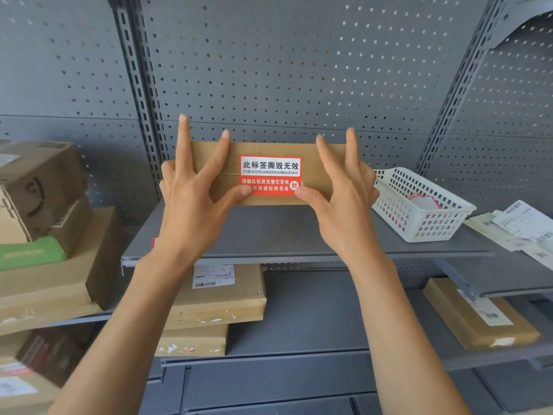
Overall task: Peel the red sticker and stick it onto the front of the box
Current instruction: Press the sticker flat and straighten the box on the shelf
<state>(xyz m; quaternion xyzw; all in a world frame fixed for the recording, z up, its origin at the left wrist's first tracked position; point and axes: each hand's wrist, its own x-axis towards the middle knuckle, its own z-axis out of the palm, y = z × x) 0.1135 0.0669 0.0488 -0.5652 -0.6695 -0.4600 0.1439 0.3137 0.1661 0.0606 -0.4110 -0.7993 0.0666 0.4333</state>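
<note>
Both thumbs press the glossy red sticker (270, 174) flat on the cardboard box (323, 163) (rectangular); each grip splayed wide.

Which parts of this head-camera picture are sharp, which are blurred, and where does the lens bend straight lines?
Head view: the red sticker on the box is sharp, its print readable; the parcels at far left are smeared; the shelf uprights lean inward, wide-angle distortion; lighting is soft, without glare.

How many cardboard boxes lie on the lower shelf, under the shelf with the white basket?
3: two stacked cardboard boxes left of centre, upper box on lower box, and a flat box at the right. Arms may hide more.
</note>
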